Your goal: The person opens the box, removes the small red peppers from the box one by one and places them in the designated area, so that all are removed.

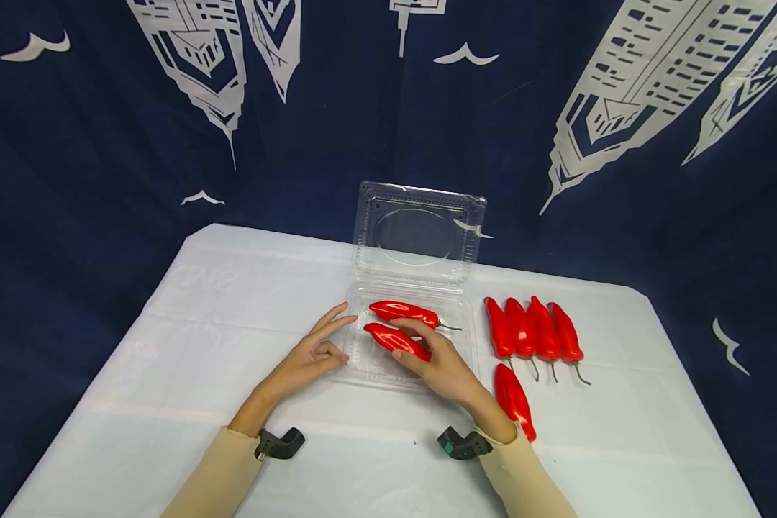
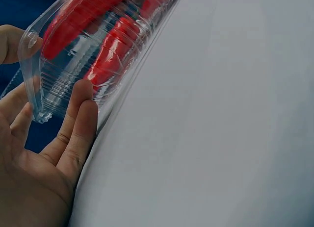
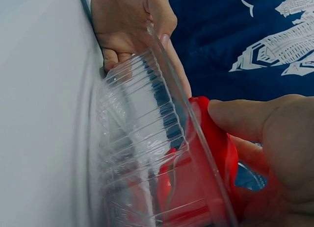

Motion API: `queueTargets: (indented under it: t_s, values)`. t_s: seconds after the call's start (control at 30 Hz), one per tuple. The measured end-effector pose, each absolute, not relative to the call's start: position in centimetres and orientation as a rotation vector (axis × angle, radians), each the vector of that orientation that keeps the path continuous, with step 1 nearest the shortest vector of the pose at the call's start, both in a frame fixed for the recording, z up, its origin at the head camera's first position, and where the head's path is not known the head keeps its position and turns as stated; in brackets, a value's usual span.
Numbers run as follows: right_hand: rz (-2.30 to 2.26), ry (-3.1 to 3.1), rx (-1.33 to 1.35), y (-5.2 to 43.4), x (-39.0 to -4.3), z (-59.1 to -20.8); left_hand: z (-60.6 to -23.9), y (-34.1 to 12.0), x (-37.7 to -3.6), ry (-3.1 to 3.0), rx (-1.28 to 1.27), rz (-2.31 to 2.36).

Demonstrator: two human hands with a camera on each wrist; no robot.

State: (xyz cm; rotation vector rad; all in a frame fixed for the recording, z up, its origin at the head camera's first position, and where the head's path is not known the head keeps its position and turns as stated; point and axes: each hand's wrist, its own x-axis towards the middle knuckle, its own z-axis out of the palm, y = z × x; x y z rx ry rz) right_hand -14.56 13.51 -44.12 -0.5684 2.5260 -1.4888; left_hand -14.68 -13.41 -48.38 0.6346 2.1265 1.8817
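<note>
On a table w/ a white cloth (image 1: 188, 345) sits a clear ribbed plastic clamshell box (image 1: 453, 338), its hinged lid (image 1: 421, 230) standing open at the far side against a dark blue backdrop printed w/ white buildings and birds (image 1: 103, 165).

The right hand (image 1: 443, 367) grips a glossy red chili pepper (image 1: 396, 341) inside the tray, fingers curled over it and thumb alongside; in the right wrist view the thumb presses on the red skin right at the tray rim. The pepper lies in the near half of the tray, tip pointing left. A second glossy red pepper w/ a thin green stem (image 1: 404, 312) lies just behind it in the tray, approx parallel, stem to the right.

The left hand (image 1: 311, 360) holds nothing: index and middle fingers stretched out, the others loosely bent, resting at the tray's left edge. In the left wrist view its fingertips (image 2: 84, 97) touch the ribbed wall of the box, both peppers showing red through the plastic.

To the right of the box, four more red peppers in a row (image 1: 532, 331) lie side by side on the cloth, touching, stems toward the person. One lone red pepper (image 1: 514, 399) lies nearer, just beside the right wrist. Both forearms wear beige sleeves (image 1: 214, 475), w/ a small black mount at each wrist
</note>
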Motion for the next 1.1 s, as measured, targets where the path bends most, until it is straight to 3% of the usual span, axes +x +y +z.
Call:
queueTargets:
  t_s: [0.7,1.1]
  values:
    - [-1.756,2.396,-0.305,15.3,-14.5,-41.5,-48.5,-13.5,-14.7,2.141,0.623,1.874]
    - [-1.783,2.525,-0.291,16.9,-14.2,-38.9,-48.5,-13.6,-14.6,2.130,0.604,1.873]
